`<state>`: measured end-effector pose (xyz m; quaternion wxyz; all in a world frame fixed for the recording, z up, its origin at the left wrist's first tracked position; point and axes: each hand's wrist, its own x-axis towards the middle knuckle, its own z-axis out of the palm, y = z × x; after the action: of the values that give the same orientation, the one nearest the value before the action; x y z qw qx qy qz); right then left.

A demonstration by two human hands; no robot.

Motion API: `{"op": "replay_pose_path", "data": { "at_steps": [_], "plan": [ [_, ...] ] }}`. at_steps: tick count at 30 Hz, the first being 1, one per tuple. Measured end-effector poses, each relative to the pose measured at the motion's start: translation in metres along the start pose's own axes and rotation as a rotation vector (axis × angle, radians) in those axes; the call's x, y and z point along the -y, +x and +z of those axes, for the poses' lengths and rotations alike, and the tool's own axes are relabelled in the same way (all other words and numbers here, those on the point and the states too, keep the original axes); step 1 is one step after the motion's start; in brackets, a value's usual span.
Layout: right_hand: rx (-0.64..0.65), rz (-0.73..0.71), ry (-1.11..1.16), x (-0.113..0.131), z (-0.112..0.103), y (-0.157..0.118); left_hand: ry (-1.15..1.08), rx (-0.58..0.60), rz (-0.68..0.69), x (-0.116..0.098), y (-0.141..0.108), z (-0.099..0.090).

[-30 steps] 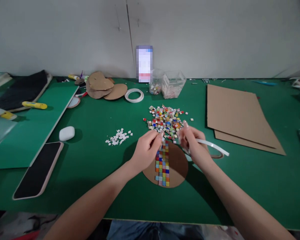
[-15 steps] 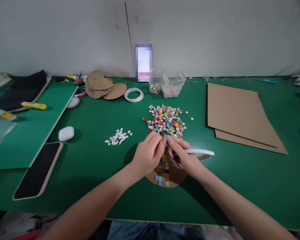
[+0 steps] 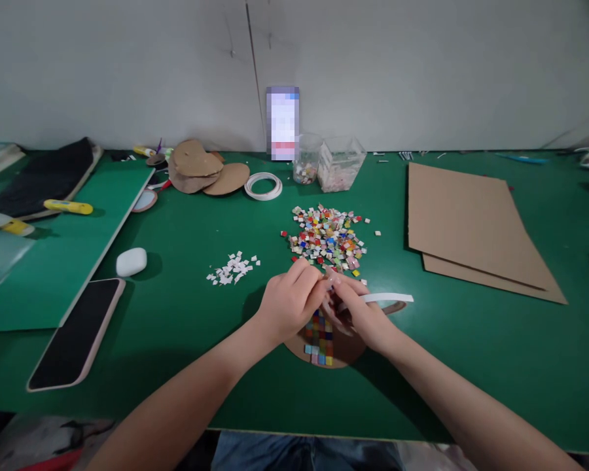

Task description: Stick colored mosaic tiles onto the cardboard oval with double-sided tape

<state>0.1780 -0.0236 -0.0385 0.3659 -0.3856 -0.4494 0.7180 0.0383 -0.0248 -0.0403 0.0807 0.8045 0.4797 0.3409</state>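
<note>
Above a round cardboard piece (image 3: 346,350), both my hands meet fingertip to fingertip. The fingers of my left hand (image 3: 290,299) are pinched together, and whatever is between them is hidden. My right hand (image 3: 360,306) is closed around a roll of white double-sided tape (image 3: 387,298), which sticks out to the right of the palm, while its thumb and index finger press together by the left fingertips. Rows of colored mosaic tiles (image 3: 319,340) lie on the cardboard below, partly covered by my hands. Just beyond my fingers is a heap of loose tiles (image 3: 326,235).
Left of my hands lie white paper scraps (image 3: 233,268), a white earbud case (image 3: 131,262) and a phone (image 3: 76,337). Cardboard sheets (image 3: 461,229) are at the right. Along the back stand clear containers (image 3: 341,163), a tape roll (image 3: 264,187), cardboard cutouts (image 3: 196,163) and a lit, blurred screen (image 3: 283,124).
My fingertips have shifted slightly and the right hand has turned a little, bringing the tape roll slightly left. A bluish bit seen between the fingers before is now hidden.
</note>
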Motion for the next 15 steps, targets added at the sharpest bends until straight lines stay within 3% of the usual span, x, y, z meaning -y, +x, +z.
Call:
{"op": "replay_pose_path", "data": {
  "at_steps": [6,11,15],
  "plan": [
    [-0.036,0.001,-0.003,-0.0043,-0.0017,-0.0005,-0.108,0.029,-0.069,-0.0025,-0.0009,0.0004],
    [-0.078,-0.021,-0.023,-0.0085,-0.0039,-0.0006,-0.327,0.079,-0.179,-0.0065,-0.0023,0.0024],
    [-0.132,-0.056,-0.124,-0.0089,-0.0043,-0.0006,-0.388,0.090,-0.230,-0.0090,-0.0025,0.0012]
  ]
}}
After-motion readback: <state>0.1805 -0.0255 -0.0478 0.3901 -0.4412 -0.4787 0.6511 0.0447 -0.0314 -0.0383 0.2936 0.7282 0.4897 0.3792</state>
